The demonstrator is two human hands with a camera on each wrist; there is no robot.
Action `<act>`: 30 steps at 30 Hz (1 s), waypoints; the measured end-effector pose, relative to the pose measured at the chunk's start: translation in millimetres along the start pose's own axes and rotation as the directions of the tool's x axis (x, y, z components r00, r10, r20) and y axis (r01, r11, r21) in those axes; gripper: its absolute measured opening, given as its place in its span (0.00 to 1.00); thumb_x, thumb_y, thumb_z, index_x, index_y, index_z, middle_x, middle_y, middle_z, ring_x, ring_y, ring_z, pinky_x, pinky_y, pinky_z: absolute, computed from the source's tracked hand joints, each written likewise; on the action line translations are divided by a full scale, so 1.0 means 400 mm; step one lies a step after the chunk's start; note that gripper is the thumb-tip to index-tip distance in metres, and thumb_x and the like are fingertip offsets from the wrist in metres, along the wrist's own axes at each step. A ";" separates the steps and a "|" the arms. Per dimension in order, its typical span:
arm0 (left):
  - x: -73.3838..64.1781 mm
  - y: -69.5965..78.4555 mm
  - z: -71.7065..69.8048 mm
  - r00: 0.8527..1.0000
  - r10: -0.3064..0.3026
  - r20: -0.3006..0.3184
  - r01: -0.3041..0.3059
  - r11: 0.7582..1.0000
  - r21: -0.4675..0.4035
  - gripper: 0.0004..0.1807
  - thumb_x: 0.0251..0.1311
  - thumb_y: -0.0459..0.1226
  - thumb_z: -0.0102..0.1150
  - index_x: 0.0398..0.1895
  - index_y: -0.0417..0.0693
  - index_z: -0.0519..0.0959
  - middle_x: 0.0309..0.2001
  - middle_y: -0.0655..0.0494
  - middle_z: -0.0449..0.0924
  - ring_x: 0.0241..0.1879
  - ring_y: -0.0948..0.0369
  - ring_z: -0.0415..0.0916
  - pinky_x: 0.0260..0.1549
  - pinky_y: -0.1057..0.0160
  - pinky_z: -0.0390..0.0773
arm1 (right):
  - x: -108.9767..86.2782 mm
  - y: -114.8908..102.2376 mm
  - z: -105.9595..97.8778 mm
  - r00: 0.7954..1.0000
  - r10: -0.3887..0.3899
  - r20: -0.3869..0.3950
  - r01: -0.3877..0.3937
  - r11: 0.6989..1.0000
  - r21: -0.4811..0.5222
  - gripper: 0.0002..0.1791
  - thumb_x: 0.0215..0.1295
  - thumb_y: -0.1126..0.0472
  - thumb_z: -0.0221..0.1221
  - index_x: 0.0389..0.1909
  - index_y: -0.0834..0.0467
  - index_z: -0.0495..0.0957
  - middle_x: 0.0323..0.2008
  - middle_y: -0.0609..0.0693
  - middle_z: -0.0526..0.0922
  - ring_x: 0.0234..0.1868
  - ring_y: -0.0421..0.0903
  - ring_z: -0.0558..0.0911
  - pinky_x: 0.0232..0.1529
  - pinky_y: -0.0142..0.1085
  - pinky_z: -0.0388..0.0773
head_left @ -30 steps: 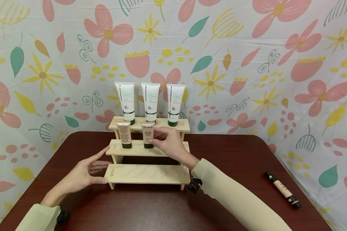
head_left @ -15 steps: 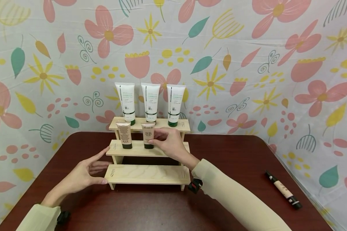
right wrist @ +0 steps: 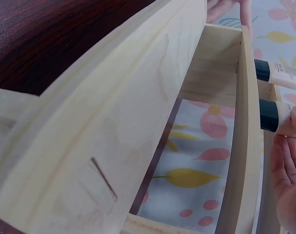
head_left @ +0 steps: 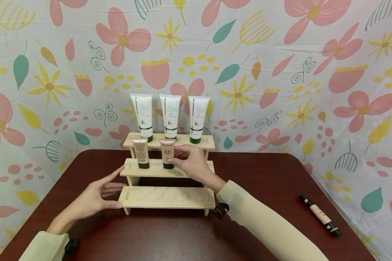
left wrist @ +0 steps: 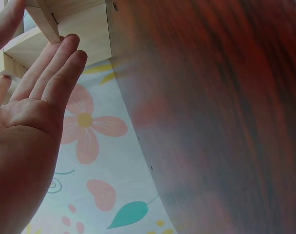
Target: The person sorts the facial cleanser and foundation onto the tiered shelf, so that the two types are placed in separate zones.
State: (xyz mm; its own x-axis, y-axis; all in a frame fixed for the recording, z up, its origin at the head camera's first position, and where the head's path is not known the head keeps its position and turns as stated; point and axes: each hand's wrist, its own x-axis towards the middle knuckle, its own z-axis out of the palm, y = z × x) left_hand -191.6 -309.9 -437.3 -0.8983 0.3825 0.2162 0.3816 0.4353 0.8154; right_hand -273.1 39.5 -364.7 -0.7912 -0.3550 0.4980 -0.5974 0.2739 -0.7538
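Note:
My right hand (head_left: 193,163) pinches a small beige BB cream tube (head_left: 167,150) that stands cap down on the middle step of a wooden three-step rack (head_left: 166,197). To its left, on the same step, a second beige tube (head_left: 141,152) shows its printed back. My left hand (head_left: 91,197) lies at the rack's left side with fingers extended, thumb at the bottom step and forefinger at the middle one. In the left wrist view its fingers (left wrist: 65,78) reach along the wooden side. The right wrist view shows the held tube's dark cap (right wrist: 268,115) at the step edge.
White tubes with green caps, a left one (head_left: 143,116), a middle one (head_left: 170,116) and a right one (head_left: 198,117), stand on the top step. A beige pen-like stick with black ends (head_left: 320,214) lies at the right of the dark red table (head_left: 264,188). Behind hangs a floral cloth (head_left: 268,72).

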 end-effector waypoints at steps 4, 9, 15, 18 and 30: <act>0.000 0.001 0.001 1.000 0.000 -0.002 0.000 1.000 -0.003 0.62 0.50 0.37 0.85 0.86 0.57 0.55 0.59 0.38 0.83 0.58 0.43 0.82 0.54 0.60 0.82 | -0.001 -0.001 0.000 1.000 0.002 0.000 -0.002 1.000 -0.002 0.17 0.57 0.66 0.78 0.49 0.59 0.91 0.38 0.49 0.90 0.34 0.42 0.88 0.38 0.37 0.86; -0.001 0.002 0.002 1.000 -0.003 -0.003 0.003 1.000 -0.003 0.62 0.50 0.37 0.85 0.86 0.55 0.55 0.59 0.37 0.83 0.58 0.43 0.82 0.54 0.59 0.82 | -0.004 -0.001 -0.002 1.000 -0.009 0.002 0.009 1.000 -0.003 0.17 0.57 0.66 0.79 0.49 0.60 0.90 0.39 0.48 0.90 0.36 0.42 0.88 0.40 0.37 0.86; -0.001 0.002 0.002 1.000 0.000 -0.003 0.000 1.000 0.002 0.62 0.50 0.37 0.85 0.86 0.56 0.55 0.59 0.38 0.83 0.58 0.43 0.82 0.54 0.58 0.82 | -0.011 0.008 -0.010 1.000 -0.011 -0.002 0.011 1.000 0.017 0.20 0.57 0.67 0.78 0.51 0.62 0.89 0.40 0.49 0.90 0.39 0.43 0.88 0.44 0.38 0.86; 0.000 0.002 0.002 1.000 0.003 0.000 -0.003 1.000 0.003 0.62 0.50 0.37 0.85 0.86 0.56 0.54 0.59 0.38 0.83 0.58 0.44 0.82 0.54 0.58 0.83 | -0.021 0.010 -0.021 1.000 0.010 -0.008 -0.010 1.000 0.019 0.20 0.57 0.67 0.78 0.51 0.62 0.89 0.40 0.52 0.90 0.40 0.43 0.88 0.46 0.38 0.86; -0.002 0.004 0.001 1.000 -0.013 0.002 0.013 1.000 -0.004 0.63 0.50 0.37 0.84 0.86 0.57 0.54 0.59 0.37 0.82 0.59 0.44 0.82 0.54 0.60 0.82 | -0.084 0.007 -0.083 0.997 0.019 -0.076 -0.028 0.994 -0.110 0.18 0.58 0.64 0.79 0.50 0.57 0.90 0.40 0.50 0.90 0.41 0.41 0.87 0.48 0.39 0.85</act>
State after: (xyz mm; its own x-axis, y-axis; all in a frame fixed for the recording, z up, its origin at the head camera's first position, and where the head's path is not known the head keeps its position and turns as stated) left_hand -190.2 -309.1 -436.3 -0.9030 0.3780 0.2043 0.3687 0.4373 0.8202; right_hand -252.5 81.9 -369.6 -0.8102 -0.2805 0.5146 -0.5861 0.3800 -0.7156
